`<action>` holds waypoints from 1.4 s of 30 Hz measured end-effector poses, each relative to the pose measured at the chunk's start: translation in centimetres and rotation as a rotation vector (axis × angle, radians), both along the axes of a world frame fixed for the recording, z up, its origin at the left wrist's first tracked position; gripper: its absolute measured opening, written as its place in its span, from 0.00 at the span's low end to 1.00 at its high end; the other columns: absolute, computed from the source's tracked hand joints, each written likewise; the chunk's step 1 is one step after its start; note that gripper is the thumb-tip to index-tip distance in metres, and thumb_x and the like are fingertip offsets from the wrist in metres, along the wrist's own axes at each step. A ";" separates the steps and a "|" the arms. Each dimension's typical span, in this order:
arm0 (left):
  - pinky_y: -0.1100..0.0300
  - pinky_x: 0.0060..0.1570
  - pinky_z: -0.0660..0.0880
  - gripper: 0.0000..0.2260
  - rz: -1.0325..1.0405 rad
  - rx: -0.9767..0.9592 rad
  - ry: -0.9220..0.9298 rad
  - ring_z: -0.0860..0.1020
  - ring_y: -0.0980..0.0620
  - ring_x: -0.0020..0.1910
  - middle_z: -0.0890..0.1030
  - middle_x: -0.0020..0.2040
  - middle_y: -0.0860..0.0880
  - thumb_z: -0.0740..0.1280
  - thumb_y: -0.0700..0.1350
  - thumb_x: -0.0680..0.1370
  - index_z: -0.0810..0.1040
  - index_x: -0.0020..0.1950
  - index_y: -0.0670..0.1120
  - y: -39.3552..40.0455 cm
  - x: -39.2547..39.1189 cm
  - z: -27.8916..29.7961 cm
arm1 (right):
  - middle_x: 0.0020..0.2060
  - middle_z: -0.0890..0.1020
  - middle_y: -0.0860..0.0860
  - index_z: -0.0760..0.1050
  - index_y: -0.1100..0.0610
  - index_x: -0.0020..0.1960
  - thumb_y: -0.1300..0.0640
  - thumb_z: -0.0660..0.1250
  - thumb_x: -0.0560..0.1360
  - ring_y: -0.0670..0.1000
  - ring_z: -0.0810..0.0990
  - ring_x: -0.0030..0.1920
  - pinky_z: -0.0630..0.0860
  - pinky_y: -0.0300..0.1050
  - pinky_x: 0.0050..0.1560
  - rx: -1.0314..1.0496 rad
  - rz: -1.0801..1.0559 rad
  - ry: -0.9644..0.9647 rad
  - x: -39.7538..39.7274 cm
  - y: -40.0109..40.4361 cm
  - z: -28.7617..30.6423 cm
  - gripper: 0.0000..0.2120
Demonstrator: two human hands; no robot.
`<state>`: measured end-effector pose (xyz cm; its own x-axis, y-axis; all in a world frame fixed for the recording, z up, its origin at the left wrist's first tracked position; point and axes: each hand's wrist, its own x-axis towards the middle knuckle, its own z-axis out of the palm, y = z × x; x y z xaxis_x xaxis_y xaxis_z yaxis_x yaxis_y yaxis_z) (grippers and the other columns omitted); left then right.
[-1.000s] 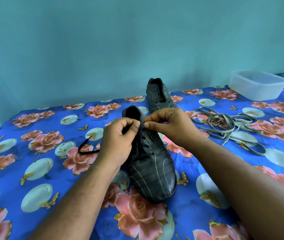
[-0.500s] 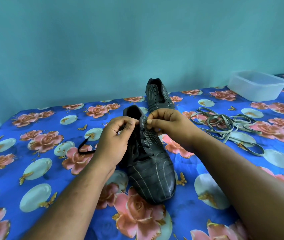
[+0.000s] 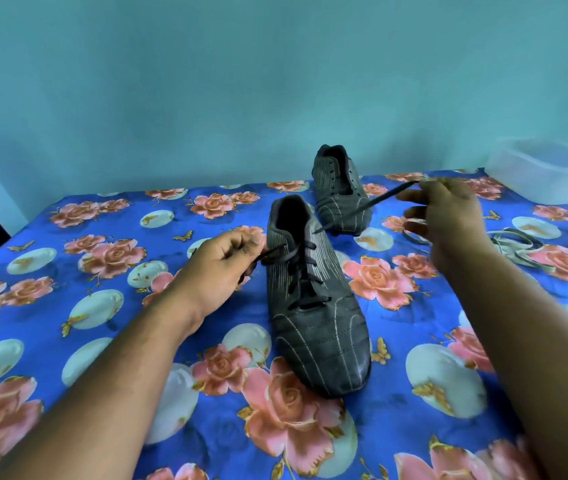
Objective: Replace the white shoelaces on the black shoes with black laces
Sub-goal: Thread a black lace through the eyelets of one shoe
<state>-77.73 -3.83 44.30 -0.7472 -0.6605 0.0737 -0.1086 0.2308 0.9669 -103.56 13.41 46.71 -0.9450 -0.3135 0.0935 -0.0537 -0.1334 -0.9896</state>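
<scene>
two hands (image 3: pixel 220 261) (image 3: pixel 449 216) worked one black lace (image 3: pixel 305 271) on the near shoe (image 3: pixel 313 306), which lay on the flowered cloth (image 3: pixel 85 306) with its toe toward the person. the left hand, beside the shoe's left flank, had its fingers curled, pinching the lace's left end close to the upper eyelets, likely to anchor that side so the crossings would not slacken. the right hand was raised up and out to the right, pinching the other end, which ran taut from a top eyelet; its lower fingers were spread loosely. that pull looked meant to draw the free length through and snug the lacing. the crossings already filled most of the tongue, so this shoe seemed nearly laced. the far shoe (image 3: pixel 339 192) stood behind it, dark lacing faintly visible. the pale old laces (image 3: pixel 514 244) lay heaped to the right, out of the way, near a clear plastic tub (image 3: pixel 549 174).
</scene>
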 end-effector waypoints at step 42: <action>0.64 0.35 0.76 0.07 0.016 -0.111 0.050 0.68 0.65 0.30 0.76 0.31 0.52 0.70 0.46 0.80 0.84 0.50 0.43 0.1 0.4 0.6 | 0.48 0.81 0.39 0.81 0.45 0.49 0.44 0.69 0.77 0.50 0.73 0.57 0.72 0.59 0.58 0.512 0.333 1.142 3.7 -1.8 -2.1 0.06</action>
<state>-77.30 -3.78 44.95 -0.7302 -0.6581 0.1838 -0.0657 0.3353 0.9398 -99.91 11.59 44.63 -0.2805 -0.7565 0.5908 -0.9343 0.0743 -0.3486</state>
